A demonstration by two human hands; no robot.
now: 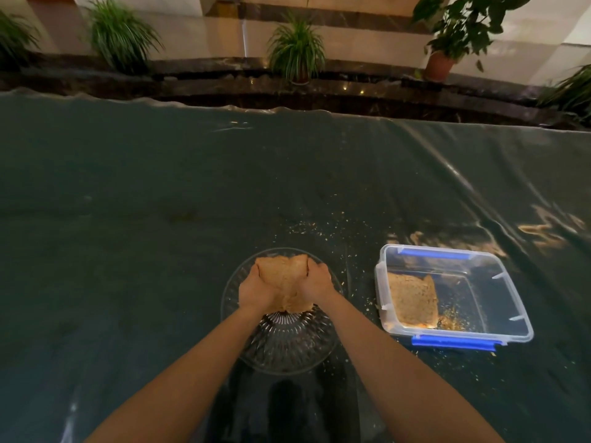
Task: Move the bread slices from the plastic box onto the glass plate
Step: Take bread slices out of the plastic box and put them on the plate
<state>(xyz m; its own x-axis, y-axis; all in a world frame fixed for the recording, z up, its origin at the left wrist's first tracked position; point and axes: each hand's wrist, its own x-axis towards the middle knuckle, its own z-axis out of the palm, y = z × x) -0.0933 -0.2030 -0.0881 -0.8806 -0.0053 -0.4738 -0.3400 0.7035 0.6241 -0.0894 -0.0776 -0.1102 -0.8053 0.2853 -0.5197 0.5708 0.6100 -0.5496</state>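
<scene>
Both hands are on one bread slice (282,279) over the glass plate (289,346): the left hand (256,290) grips its left edge and the right hand (316,282) its right edge, fingers curled tight around it. Can't tell whether the slice is touching the plate or just held above it. The plate sits on a dark green table cover (160,203), and the clear plastic box (452,294) with blue clips is just beside it on the right. One more bread slice (412,298) lies in the box's left side, with crumbs (452,318) next to it.
</scene>
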